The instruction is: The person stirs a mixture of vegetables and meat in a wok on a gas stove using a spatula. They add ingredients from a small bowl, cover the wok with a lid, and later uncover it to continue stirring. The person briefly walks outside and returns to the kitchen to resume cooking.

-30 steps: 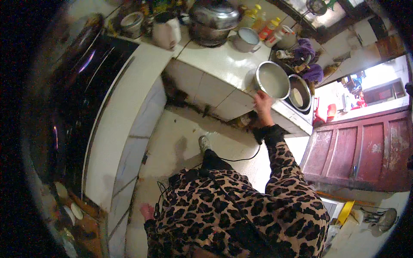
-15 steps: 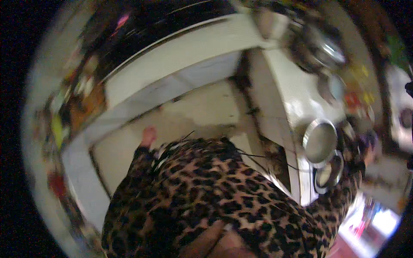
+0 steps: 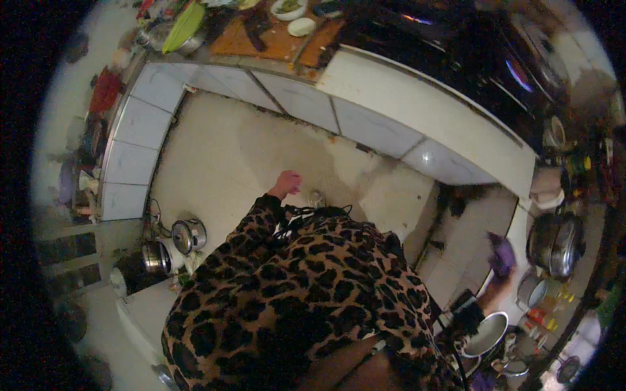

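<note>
My right hand (image 3: pixel 501 283) is out over the right side, next to the counter's edge. It grips a crumpled purple cloth (image 3: pixel 501 254), which covers most of the fingers. A wide steel bowl (image 3: pixel 488 335) sits on the counter just below that wrist. My left hand (image 3: pixel 287 183) hangs in front of my body above the floor. Its fingers are curled in, and I see nothing in them.
Ahead is a black gas stove (image 3: pixel 450 55) with blue flames. A wooden cutting board (image 3: pixel 277 42) bears a knife and small bowls at the far left. Pots (image 3: pixel 562 244) crowd the right counter. A lidded cooker (image 3: pixel 188 235) stands at left.
My view has turned left, so the stove has shifted rightward and the cutting board shows. My right hand has come forward from beside the bowls, bringing the purple cloth into clear sight.
</note>
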`<action>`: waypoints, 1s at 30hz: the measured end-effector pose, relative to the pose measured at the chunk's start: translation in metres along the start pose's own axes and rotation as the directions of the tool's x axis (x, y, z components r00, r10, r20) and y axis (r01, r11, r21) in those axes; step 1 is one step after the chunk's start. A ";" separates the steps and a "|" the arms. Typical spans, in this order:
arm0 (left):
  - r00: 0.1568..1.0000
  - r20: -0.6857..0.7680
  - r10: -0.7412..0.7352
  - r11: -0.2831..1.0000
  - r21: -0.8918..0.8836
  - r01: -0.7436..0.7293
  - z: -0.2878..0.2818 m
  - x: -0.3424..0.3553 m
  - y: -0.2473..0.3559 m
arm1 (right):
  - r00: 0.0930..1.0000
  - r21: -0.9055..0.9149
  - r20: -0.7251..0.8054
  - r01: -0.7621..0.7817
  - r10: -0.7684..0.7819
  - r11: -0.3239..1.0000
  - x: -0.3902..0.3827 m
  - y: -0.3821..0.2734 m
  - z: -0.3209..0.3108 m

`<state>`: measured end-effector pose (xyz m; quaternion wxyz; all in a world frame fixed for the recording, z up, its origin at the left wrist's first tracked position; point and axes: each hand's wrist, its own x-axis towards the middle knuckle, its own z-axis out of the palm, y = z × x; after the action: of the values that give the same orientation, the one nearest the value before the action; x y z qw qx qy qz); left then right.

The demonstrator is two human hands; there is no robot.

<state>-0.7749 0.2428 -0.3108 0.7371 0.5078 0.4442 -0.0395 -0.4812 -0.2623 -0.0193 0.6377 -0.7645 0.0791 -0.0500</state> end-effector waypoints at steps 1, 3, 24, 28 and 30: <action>0.993 -0.122 0.003 0.999 0.054 0.004 -0.062 -0.001 0.026 | 0.969 0.142 0.198 -0.179 0.149 0.974 -0.023 0.019 0.075; 0.983 -0.181 0.025 0.998 0.062 -0.013 -0.118 0.013 0.056 | 0.854 0.323 0.450 -0.427 0.259 0.845 -0.058 0.032 0.193; 0.679 -0.013 0.734 0.345 0.868 -0.356 -0.056 0.269 0.402 | 0.741 0.306 0.534 -0.618 0.407 0.724 -0.093 -0.004 0.513; 0.708 -0.008 0.706 0.236 0.946 -0.224 -0.053 0.289 0.412 | 0.639 0.384 0.711 -0.701 0.292 0.600 -0.096 -0.004 0.566; 0.677 -0.026 0.735 0.225 0.952 -0.209 -0.050 0.292 0.415 | 0.616 0.302 0.716 -0.697 0.327 0.650 -0.096 -0.011 0.585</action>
<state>-0.4181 0.5964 -0.2218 0.1791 0.9226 0.3290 0.0921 -0.4709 0.3230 -0.1119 0.8047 -0.4575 0.0798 0.3699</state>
